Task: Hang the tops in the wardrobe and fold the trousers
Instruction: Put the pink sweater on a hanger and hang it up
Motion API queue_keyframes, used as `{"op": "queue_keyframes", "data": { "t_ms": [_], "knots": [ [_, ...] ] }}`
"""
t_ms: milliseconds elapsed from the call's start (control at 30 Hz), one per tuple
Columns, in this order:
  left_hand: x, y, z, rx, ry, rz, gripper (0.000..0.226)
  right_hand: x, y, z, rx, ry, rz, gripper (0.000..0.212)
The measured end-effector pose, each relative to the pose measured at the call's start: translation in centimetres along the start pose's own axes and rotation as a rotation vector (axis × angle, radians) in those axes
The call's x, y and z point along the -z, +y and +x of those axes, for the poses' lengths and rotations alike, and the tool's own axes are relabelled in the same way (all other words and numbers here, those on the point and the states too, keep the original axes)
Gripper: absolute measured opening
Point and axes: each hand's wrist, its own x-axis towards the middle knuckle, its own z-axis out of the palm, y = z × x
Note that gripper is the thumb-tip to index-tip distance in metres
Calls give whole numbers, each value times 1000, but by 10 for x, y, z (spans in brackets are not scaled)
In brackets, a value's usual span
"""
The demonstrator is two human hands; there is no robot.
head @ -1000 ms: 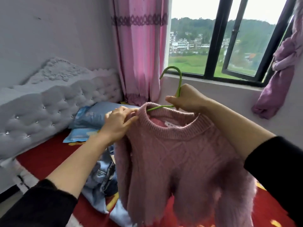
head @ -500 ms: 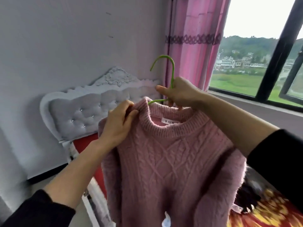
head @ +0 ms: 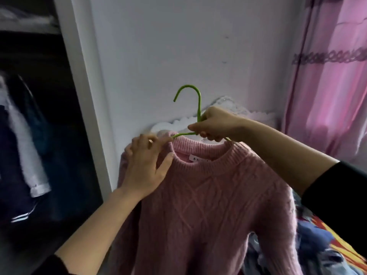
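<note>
A soft pink is seen across the sweater (head: 208,205), worked in a diamond cable pattern, with ribbing at the collar. A white label (head: 195,158) is picked out inside the neck. The hanger (head: 199,104) is done in bright green. The curtain (head: 333,96) is coloured pink and crossed by a purple looped band. The wall (head: 178,46) is painted pale grey-white, the wardrobe frame (head: 83,86) white. Dark navy garments (head: 19,155) with white stripes are glimpsed, blurred. Black sleeves (head: 341,195) are worn, and red and yellow are spotted on the bedspread (head: 341,241).
</note>
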Motion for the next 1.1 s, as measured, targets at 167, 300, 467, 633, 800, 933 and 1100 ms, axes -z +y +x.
{"op": "queue_keyframes", "data": {
  "t_ms": [167,300,467,633,800,933,1100],
  "knots": [
    [18,-77,-15,64,-231,208,35,-61,-66,65,87,-79,163,14],
    [31,-129,-8,127,-160,13,27,-115,-118,120,148,-81,190,15],
    [46,-216,-4,239,-214,31,30,-163,-161,187,178,-112,130,15],
    [53,-313,14,397,-132,-172,34,-208,-196,256,246,-209,-7,17],
    [59,-393,51,526,-253,-103,34,-260,-238,327,313,-188,-123,14],
    [65,-453,79,579,-283,-53,35,-287,-270,378,325,-139,-143,14],
    [67,-516,127,534,-267,61,41,-302,-295,441,278,-37,-126,17]
  ]
}}
